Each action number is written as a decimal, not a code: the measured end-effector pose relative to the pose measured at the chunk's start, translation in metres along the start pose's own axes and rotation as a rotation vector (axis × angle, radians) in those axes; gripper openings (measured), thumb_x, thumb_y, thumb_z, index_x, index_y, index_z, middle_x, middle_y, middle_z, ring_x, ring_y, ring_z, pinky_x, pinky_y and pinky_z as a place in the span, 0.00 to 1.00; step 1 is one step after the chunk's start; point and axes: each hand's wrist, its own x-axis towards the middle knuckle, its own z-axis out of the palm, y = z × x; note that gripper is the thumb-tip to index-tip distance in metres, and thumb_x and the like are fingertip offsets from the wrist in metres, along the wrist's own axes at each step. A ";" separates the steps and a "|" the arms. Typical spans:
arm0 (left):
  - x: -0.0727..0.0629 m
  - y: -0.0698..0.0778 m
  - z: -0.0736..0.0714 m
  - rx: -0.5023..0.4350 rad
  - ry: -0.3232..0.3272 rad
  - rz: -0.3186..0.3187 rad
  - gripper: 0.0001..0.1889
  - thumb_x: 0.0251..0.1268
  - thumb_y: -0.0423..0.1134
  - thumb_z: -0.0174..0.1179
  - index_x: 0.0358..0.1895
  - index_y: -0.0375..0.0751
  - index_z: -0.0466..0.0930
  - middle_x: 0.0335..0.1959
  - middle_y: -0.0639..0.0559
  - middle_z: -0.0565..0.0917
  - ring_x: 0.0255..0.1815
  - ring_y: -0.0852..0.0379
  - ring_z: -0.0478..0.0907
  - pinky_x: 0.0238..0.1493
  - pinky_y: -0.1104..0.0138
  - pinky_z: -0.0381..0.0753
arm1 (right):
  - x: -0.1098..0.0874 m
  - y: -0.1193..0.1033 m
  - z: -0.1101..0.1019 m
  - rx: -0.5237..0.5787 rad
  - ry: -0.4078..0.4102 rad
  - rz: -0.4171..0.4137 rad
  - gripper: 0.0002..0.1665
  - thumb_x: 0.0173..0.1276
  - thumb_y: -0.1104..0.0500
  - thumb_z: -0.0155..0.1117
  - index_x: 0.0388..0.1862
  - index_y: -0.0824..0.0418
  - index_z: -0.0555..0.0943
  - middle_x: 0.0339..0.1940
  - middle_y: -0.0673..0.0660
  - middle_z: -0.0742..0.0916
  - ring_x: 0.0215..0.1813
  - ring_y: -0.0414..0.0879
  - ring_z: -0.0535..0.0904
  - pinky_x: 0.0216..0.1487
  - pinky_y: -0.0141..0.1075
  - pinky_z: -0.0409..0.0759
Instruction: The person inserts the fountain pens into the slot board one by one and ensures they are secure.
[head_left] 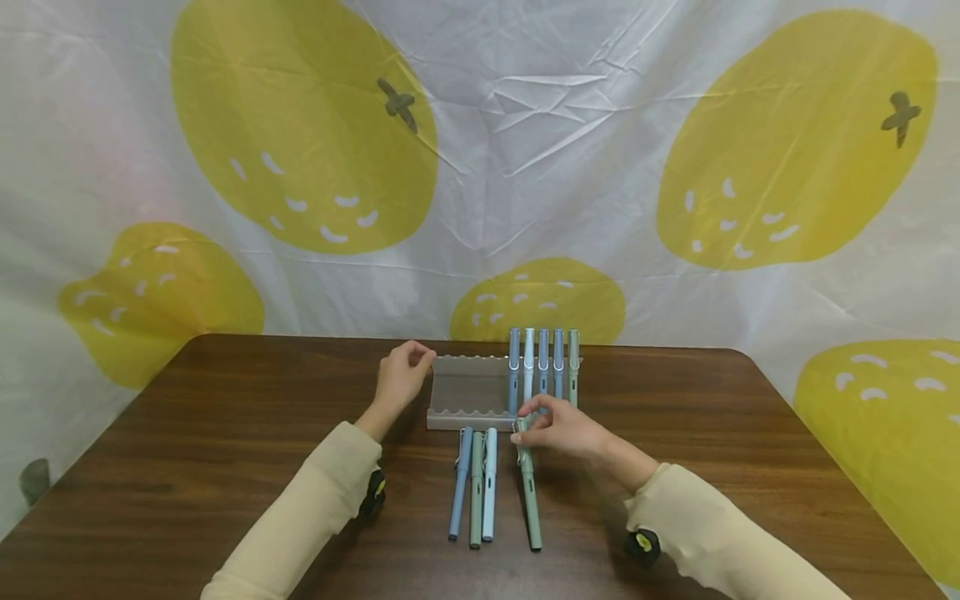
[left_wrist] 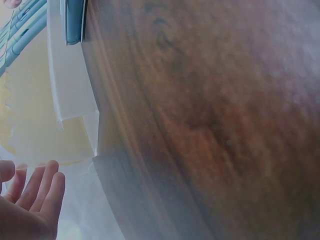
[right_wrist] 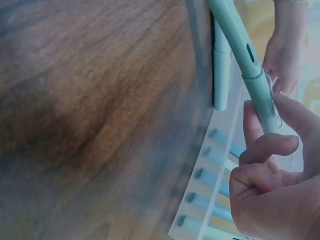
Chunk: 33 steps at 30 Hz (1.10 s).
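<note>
My right hand [head_left: 566, 429] pinches a green fountain pen [head_left: 529, 496] near its clip end, in front of the rack. In the right wrist view this pen [right_wrist: 247, 55] slants down between thumb and fingers. A clear pen rack [head_left: 468, 392] with scalloped edges stands at the table's back. My left hand [head_left: 401, 375] holds the rack's back left corner, thumb and forefinger meeting there. Several capped pens [head_left: 543, 358], blue, pale blue and green, stand side by side in the rack's right part. The rack's left slots hold none.
In front of the rack, a blue pen [head_left: 461, 483], a green pen [head_left: 477, 492] and a pale blue pen [head_left: 490, 483] lie close together on the brown wooden table [head_left: 225, 450]. A white curtain with yellow lemons [head_left: 307, 125] hangs behind the table.
</note>
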 end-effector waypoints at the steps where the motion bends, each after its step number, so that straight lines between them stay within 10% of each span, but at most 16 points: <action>1: 0.000 0.000 0.000 0.000 -0.001 0.001 0.09 0.60 0.39 0.55 0.33 0.35 0.78 0.25 0.46 0.81 0.27 0.52 0.79 0.33 0.60 0.73 | 0.000 0.000 -0.001 0.009 -0.004 -0.001 0.24 0.55 0.56 0.65 0.45 0.65 0.68 0.25 0.55 0.82 0.23 0.41 0.72 0.23 0.33 0.65; 18: 0.000 0.000 -0.001 0.002 -0.003 -0.001 0.09 0.60 0.39 0.55 0.33 0.35 0.78 0.26 0.46 0.81 0.27 0.52 0.79 0.34 0.59 0.73 | -0.002 -0.004 -0.015 0.053 -0.113 -0.160 0.24 0.62 0.60 0.58 0.53 0.70 0.64 0.29 0.57 0.83 0.12 0.38 0.57 0.15 0.29 0.58; 33: 0.000 -0.001 0.000 -0.005 -0.002 -0.008 0.09 0.60 0.39 0.55 0.34 0.35 0.78 0.26 0.46 0.81 0.27 0.53 0.79 0.33 0.60 0.74 | 0.001 -0.022 -0.019 0.074 -0.030 -0.249 0.19 0.63 0.64 0.55 0.50 0.67 0.62 0.33 0.63 0.82 0.13 0.39 0.55 0.16 0.30 0.58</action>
